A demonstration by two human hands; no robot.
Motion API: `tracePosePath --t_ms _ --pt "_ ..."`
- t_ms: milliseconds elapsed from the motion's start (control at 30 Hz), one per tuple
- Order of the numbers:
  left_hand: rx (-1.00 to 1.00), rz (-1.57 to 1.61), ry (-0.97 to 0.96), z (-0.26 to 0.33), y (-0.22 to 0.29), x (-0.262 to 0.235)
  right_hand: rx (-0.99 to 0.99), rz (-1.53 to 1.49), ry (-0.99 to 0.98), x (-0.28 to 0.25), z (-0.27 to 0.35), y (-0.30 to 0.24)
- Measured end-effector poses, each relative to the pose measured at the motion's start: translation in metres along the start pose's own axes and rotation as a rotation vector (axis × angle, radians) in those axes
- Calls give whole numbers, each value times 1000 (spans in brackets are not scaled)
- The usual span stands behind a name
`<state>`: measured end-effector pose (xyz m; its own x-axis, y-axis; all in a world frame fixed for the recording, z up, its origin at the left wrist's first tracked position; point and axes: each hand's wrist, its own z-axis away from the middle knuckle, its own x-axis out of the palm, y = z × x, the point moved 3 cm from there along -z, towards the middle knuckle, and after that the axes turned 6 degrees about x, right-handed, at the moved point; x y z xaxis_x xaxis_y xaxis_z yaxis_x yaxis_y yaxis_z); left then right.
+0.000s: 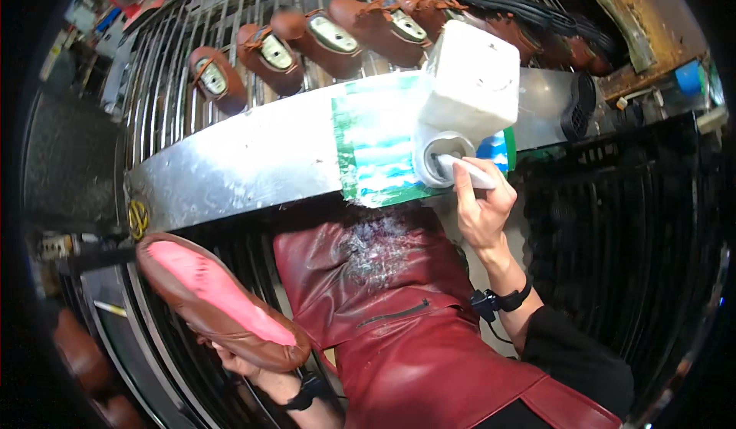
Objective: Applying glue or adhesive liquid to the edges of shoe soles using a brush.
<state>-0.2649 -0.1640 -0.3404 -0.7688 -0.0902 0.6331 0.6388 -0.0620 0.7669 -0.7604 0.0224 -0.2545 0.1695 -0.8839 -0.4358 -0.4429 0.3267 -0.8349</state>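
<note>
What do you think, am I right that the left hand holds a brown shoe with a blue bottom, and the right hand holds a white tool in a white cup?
Not quite: the brown shoe has a pink bottom, not a blue one, as the head view shows. The left hand does hold it, and the right hand holds a white tool in a white cup.

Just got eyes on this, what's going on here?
The person's left hand holds a brown shoe with its pink underside facing up. The right hand grips a white stick-like tool, its tip inside a white cup at the metal bench. Beyond the bench, more brown shoes stand on a barred rack.
</note>
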Motion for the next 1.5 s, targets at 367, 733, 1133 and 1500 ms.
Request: tracePosePath --t_ms 367,733,1133,1500 --pt "418 -847 -527 -22 -72 224 941 -941 48 12 9 13" --pt "1083 -1270 -1021 -22 -126 173 780 -963 -732 111 24 -47" --pt "1121 -1220 -1007 -22 -122 180 598 -725 -579 185 -26 -29" --pt "1170 -1231 -964 -22 -120 197 -109 -756 -893 48 52 -89"
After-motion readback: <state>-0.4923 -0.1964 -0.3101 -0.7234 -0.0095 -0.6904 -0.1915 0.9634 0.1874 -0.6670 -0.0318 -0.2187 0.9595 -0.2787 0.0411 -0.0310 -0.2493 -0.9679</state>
